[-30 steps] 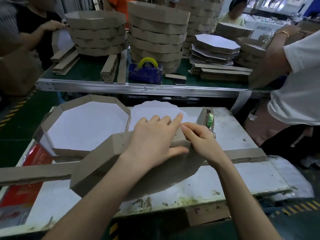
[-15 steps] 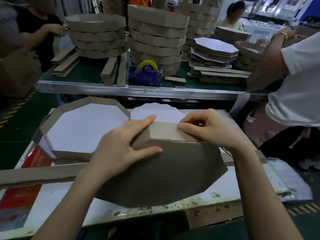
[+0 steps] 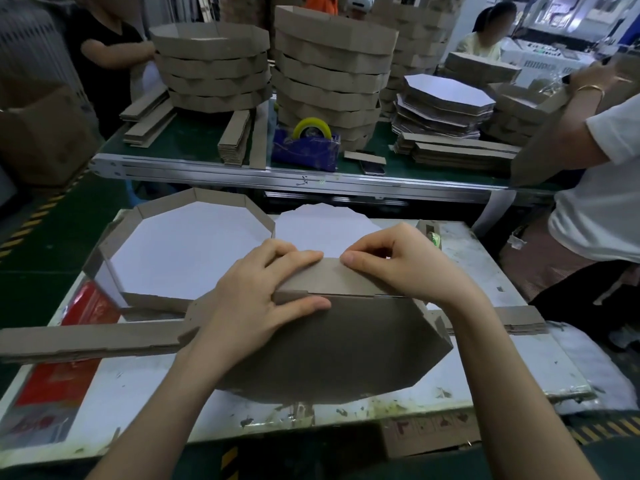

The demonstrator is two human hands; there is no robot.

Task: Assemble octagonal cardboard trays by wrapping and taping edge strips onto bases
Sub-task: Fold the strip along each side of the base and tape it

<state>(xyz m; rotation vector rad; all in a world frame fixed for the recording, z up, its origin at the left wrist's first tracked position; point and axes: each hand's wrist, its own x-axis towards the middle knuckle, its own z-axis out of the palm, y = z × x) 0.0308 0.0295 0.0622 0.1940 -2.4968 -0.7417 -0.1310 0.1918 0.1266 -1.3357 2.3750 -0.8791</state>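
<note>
Left hand (image 3: 256,299) fingers clamp edge strip (image 3: 332,277) onto brown base (image 3: 346,348), thumb on base. Right hand (image 3: 405,265) fingers pinch strip's top edge. Base mid-counter (image 3: 485,258); finished tray (image 3: 221,201) at 10 o'clock.

The base (image 3: 329,341) is showing plain brown on its upturned face, and the strip (image 3: 332,278) is matching it. The tray (image 3: 187,251) is showing white inside brown walls. The bench (image 3: 485,358) is showing white, flecked with dark and yellowish stains along its near edge. A sheet (image 3: 69,368) at its left is showing red. On the green far bench (image 3: 194,143), a tape roll (image 3: 311,128) is showing yellow on a blue holder (image 3: 304,152). The floor (image 3: 31,220) is carrying yellow-and-black diagonal stripes.
</note>
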